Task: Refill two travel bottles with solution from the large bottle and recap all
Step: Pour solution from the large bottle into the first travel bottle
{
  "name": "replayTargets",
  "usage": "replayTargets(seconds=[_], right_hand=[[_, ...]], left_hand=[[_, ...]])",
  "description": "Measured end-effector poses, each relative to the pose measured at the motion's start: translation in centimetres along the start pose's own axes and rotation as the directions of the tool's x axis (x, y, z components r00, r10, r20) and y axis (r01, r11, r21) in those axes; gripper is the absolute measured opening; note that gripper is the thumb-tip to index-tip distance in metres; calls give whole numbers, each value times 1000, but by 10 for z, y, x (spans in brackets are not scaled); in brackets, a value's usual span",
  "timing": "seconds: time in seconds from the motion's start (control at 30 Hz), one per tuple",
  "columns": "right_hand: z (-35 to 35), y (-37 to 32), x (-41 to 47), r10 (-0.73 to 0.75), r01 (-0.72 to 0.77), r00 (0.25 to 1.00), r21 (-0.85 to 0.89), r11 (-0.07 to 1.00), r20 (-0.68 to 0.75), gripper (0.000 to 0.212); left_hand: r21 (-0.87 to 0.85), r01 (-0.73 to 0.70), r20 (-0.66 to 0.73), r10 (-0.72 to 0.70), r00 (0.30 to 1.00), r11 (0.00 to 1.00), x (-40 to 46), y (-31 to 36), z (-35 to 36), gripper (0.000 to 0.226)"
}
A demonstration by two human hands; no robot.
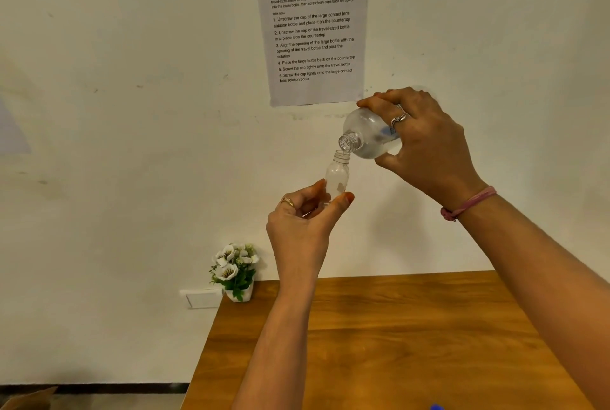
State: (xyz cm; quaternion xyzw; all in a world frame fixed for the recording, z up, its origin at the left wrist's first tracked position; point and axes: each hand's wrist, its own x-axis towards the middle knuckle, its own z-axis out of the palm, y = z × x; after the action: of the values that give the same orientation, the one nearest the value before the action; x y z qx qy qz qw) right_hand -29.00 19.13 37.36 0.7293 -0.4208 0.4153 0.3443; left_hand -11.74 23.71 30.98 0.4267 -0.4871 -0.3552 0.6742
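Left hand [305, 211] raised well above the counter [396, 327], grip pinching the lower part of the travel bottle [337, 175] between thumb and curled fingers. Bottle clear, uncapped, held roughly upright, mouth facing up. A ring on one left finger.

Right hand [425, 142] higher and to the right, grip wrapped round the body of the large bottle [368, 135]: fingers curled over the top, thumb underneath. Large bottle clear, uncapped, tipped so its neck points down and left. Its threaded mouth sits just above the travel bottle's mouth, the two openings nearly touching; cannot tell whether they meet. Clear liquid lies along the lower side of the large bottle. No stream can be made out between the openings. Rings on a right finger, pink band [468, 203] round the right wrist.

Both bottles held in the air in front of the white wall, just below the taped sheet [313, 23] with printed task steps.

Below: wooden counter, its left edge running down toward the camera. Small pot of white flowers [235, 271] at the far left corner against the wall. White wall plate [203, 299] just left of the pot. A blue scrap [436, 407] at the bottom edge, too cropped to tell. Floor and dark skirting at lower left.
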Motion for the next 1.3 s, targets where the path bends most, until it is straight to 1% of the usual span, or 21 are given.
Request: replayTargets(seconds=[0.5, 1.3], right_hand=[[4, 0, 1, 1, -1, 1000, -7, 1000, 22, 67], [6, -1, 0, 2, -2, 1000, -18, 1000, 28, 68]], left_hand=[[-1, 17, -3, -17, 1000, 1000, 3, -3, 1, 33], [-6, 20, -10, -20, 1000, 1000, 3, -7, 2, 40]])
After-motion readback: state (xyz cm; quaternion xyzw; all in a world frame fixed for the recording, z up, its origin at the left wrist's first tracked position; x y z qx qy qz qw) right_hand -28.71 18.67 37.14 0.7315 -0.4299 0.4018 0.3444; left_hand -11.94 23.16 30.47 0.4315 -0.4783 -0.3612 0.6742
